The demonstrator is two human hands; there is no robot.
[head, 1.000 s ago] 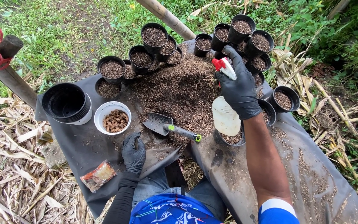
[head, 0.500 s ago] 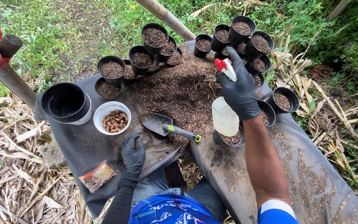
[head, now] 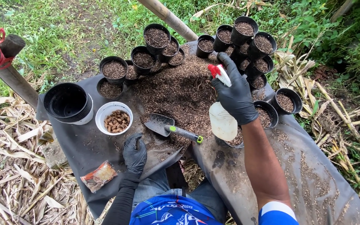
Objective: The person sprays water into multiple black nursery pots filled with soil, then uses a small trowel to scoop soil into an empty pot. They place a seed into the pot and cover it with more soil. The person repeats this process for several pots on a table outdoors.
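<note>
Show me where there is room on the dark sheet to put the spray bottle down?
Bare sheet lies right of the right hand holding the spray bottle, though dusted with mulch. Another bare patch lies between the white bowl, the packet and the left hand. The mulch pile and ringed pots are crowded.

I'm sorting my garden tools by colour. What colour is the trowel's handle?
Grey with bright green ends, on the small dark-bladed garden trowel, in the head view.

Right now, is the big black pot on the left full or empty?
Empty: the big black pot shows only its bare dark inside, no soil.
</note>
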